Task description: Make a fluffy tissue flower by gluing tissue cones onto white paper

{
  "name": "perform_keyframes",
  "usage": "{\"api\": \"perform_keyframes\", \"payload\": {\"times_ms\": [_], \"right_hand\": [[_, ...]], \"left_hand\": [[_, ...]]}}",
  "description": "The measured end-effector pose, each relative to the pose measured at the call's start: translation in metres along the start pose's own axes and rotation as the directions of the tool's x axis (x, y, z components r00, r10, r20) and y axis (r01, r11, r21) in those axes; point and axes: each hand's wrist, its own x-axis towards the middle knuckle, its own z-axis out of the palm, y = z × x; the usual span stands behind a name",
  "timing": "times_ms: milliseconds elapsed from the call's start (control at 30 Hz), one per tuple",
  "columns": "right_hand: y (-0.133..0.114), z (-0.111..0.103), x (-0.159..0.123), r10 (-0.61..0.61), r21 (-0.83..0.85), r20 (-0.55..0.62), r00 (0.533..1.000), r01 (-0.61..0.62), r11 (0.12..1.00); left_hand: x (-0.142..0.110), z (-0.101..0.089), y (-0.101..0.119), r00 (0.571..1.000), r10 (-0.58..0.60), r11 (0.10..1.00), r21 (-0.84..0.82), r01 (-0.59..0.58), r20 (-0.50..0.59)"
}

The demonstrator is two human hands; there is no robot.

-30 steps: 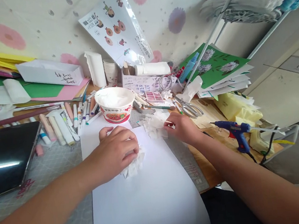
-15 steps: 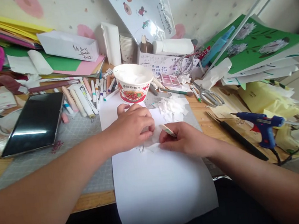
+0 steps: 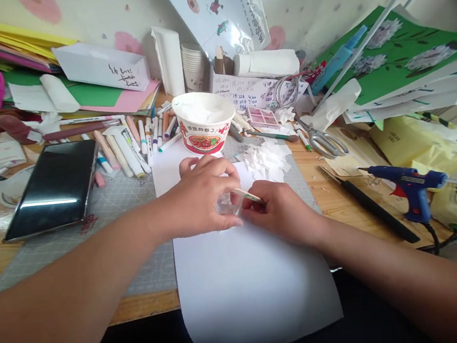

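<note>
A sheet of white paper [image 3: 254, 289] lies on the grey cutting mat and hangs over the desk's front edge. My left hand [image 3: 204, 196] rests on it, thumb and fingers curved around a bunch of white paper pieces [image 3: 224, 202], mostly hidden by the hand. From the right, my right hand [image 3: 280, 207] meets it, closed on a flat wooden stick [image 3: 248, 195] with a green mark. A thin white piece also shows at its fingertips. Just beyond lies a heap of torn white paper [image 3: 266, 159]. A paper bowl [image 3: 205, 122] with white contents stands behind my left hand.
At left are a black tablet [image 3: 54, 186] and several markers [image 3: 121, 156]. Scissors [image 3: 324, 138], a black-handled tool [image 3: 373, 210] and a blue glue gun [image 3: 411, 181] lie at right. Green sheets with paper flowers [image 3: 401, 58] stand at the back right.
My right hand has come from the torn paper heap to beside my left hand, carrying the stick. My left thumb has spread from its fingers. The view has shifted, too.
</note>
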Motion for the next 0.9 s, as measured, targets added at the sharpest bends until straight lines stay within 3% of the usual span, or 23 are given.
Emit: {"api": "perform_keyframes", "payload": {"times_ms": [133, 267, 367, 467, 567, 667, 900], "right_hand": [[0.004, -0.006, -0.003, -0.041, 0.054, -0.034, 0.999, 0.043, 0.998], [0.007, -0.023, -0.014, -0.067, 0.284, -0.314, 0.947, 0.161, 0.945], [0.004, -0.032, -0.028, -0.081, 0.275, -0.446, 0.891, 0.223, 0.935], [0.001, -0.028, -0.037, -0.358, 0.063, -0.351, 0.865, 0.404, 0.913], [0.002, -0.017, -0.040, -0.618, -0.160, -0.223, 0.754, 0.597, 0.786], [0.008, -0.007, -0.037, -0.657, -0.269, -0.191, 0.729, 0.605, 0.750], [0.015, 0.001, -0.035, -0.621, -0.397, -0.155, 0.768, 0.527, 0.751]], "left_hand": [[-0.001, 0.005, 0.002, 1.000, 0.012, 0.998, 0.054, -0.011, -0.015], [-0.001, 0.007, -0.001, 0.999, 0.019, 0.993, 0.113, -0.015, -0.030], [0.000, 0.008, -0.003, 0.999, 0.021, 0.994, 0.110, -0.017, -0.036], [0.000, 0.008, -0.004, 0.999, 0.032, 0.994, 0.108, -0.028, -0.039], [0.000, 0.009, -0.003, 0.998, 0.029, 0.992, 0.121, -0.023, -0.050], [0.000, 0.010, -0.002, 0.998, 0.033, 0.991, 0.131, -0.025, -0.058], [-0.001, 0.004, -0.004, 0.998, 0.032, 0.995, 0.096, -0.028, -0.049]]}}
